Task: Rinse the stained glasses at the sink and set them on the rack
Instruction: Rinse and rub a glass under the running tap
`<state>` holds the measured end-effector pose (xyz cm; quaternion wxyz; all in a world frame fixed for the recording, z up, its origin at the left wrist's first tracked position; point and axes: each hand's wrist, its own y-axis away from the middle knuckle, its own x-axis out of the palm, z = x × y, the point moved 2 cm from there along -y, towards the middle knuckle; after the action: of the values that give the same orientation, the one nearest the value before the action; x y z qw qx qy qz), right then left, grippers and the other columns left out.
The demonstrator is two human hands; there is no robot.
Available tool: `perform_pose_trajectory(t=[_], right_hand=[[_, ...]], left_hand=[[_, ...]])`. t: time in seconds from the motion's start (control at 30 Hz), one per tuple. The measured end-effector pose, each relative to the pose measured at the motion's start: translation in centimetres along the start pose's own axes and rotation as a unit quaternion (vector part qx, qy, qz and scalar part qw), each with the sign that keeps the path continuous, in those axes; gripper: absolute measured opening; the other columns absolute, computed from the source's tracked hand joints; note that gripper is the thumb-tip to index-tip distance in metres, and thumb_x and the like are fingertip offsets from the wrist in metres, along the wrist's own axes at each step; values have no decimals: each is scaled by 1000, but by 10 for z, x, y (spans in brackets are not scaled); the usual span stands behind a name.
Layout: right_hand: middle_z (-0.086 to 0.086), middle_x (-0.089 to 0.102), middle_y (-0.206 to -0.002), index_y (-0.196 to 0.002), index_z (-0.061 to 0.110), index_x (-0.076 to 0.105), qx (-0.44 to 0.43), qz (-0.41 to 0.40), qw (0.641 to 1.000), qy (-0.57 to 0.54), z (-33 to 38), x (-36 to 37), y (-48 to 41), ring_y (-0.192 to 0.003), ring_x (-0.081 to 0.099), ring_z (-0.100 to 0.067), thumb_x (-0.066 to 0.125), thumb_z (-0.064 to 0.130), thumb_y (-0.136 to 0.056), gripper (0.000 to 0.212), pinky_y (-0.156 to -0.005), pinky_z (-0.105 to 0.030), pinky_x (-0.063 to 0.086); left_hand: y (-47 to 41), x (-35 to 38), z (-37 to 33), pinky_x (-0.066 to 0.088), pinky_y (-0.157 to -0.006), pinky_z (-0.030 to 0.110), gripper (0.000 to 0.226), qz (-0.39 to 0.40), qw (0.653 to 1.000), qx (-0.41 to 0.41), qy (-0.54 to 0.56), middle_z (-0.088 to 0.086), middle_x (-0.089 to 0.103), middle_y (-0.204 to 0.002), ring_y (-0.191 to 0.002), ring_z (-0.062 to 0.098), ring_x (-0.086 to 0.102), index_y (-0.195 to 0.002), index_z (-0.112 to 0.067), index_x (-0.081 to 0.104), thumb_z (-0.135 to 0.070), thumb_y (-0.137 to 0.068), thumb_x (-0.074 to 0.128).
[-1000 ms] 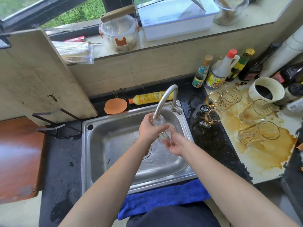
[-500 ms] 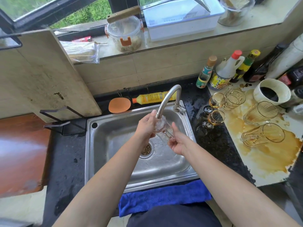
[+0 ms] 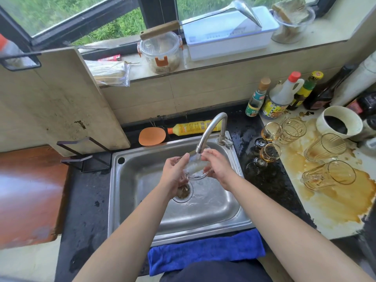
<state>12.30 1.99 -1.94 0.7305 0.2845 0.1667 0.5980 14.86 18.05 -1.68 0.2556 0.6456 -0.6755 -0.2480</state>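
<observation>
The glass (image 3: pixel 196 168) is held over the sink (image 3: pixel 140 180) w/ both hands: left hand (image 3: pixel 175 175) curled round one side, right hand (image 3: pixel 218 167) round the other, under the faucet (image 3: pixel 211 129) stream. It is judged light, rigid, fragile and slippery when wet; grip is best taken round the body, not the rim. Stained glasses (image 3: pixel 329 176) lie on the counter at right.

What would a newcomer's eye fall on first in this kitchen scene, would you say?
Most striking is the brown spill across the pale board right of the sink, with stained glasses lying tipped in it. At the centre, the left hand and right hand hold a clear glass under the running tap. A bright blue towel lies along the sink's front edge.
</observation>
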Motion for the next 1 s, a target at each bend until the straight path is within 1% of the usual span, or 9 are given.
perform_pose_trajectory(t=[0.17, 0.27, 0.33, 0.43, 0.6, 0.7, 0.8, 0.9, 1.0], right_hand=[[-4, 60, -112, -134, 23, 55, -17, -6, 1000, 22, 6, 4, -2, -72, 58, -14, 51, 23, -102, 32, -68, -29, 50], [4, 61, -116, -153, 29, 35, -50, -11, 989, 137, 11, 4, -2, -78, 67, -17, 55, 37, -101, 56, -71, -33, 56], [13, 60, -118, -150, 40, 34, -78, 0, 974, 212, 13, 5, 2, -76, 71, -19, 56, 51, -98, 58, -73, -34, 58], [9, 61, -123, -128, 37, 52, -98, 2, 961, 258, 13, 6, 5, -68, 66, -15, 54, 62, -95, 41, -64, -31, 54], [8, 65, -105, -110, 41, 54, -81, -27, 959, 271, 9, 9, 1, -67, 60, -14, 49, 78, -83, 46, -61, -35, 52], [6, 64, -103, -112, 39, 54, -79, -42, 950, 299, 12, 13, 7, -71, 64, -14, 43, 71, -93, 39, -71, -38, 55], [0, 59, -117, -118, 40, 53, -108, -45, 926, 358, 10, 16, 14, -83, 70, -18, 32, 84, -87, 57, -88, -48, 57], [-4, 50, -128, -125, 37, 48, -133, -31, 907, 398, 5, 16, 19, -91, 70, -23, 30, 97, -73, 82, -87, -50, 58], [-4, 54, -128, -127, 36, 44, -156, -48, 851, 499, 5, 14, 21, -99, 67, -27, 29, 95, -77, 79, -88, -46, 54]], left_hand=[[2, -2, -6, 33, -45, 24, 49, 0, 999, -34, -27, 7, 59, -108, -56, 16, 52, -125, -17, 50, -51, -92, 65], [0, -4, -7, 29, -42, 22, 53, -6, 998, -59, -22, 10, 55, -100, -48, 12, 45, -126, -13, 50, -54, -93, 60], [-1, -7, -8, 30, -40, 22, 56, -8, 997, -74, -27, 11, 55, -99, -47, 12, 45, -127, -13, 50, -56, -92, 59], [1, -9, -10, 38, -47, 25, 59, 17, 997, -62, -34, 10, 56, -102, -51, 14, 48, -130, -15, 47, -61, -93, 55], [8, -13, -8, 50, -63, 32, 55, 79, 996, -23, -28, 9, 53, -124, -84, 27, 61, -130, -21, 40, -48, -91, 68], [7, -14, -1, 43, -53, 27, 53, 60, 998, -25, -19, 14, 57, -120, -72, 21, 57, -126, -13, 44, -41, -90, 72], [1, -14, 2, 34, -44, 23, 57, 48, 999, -25, 2, 11, 60, -95, -54, 12, 47, -129, -7, 54, -45, -90, 70], [-3, -15, 4, 35, -42, 24, 62, 43, 999, -20, -6, 13, 65, -100, -52, 11, 50, -131, -7, 54, -48, -87, 70], [-1, -17, 4, 34, -42, 25, 56, 36, 998, -14, -43, 14, 60, -93, -50, 13, 47, -130, -9, 53, -50, -92, 64]])
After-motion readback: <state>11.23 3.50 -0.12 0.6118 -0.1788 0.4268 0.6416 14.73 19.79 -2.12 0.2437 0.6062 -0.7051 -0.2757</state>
